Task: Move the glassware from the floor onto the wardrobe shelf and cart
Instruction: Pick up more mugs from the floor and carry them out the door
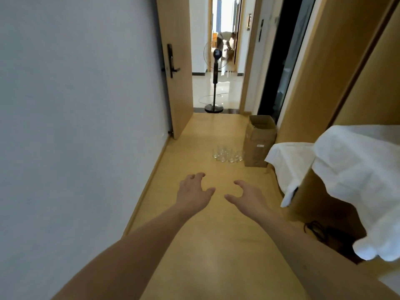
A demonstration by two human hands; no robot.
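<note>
Several clear glasses stand in a cluster on the yellow wooden floor, just left of a cardboard box. My left hand and my right hand are stretched out ahead of me above the floor, side by side, well short of the glasses. Both have loosely curled, spread fingers and hold nothing. The wooden wardrobe rises along the right side. No cart is in view.
An open cardboard box stands on the floor by the wardrobe. White cloth hangs over its surfaces at right, with black cables below. A grey wall runs along the left. An open door, a standing fan and a person lie beyond.
</note>
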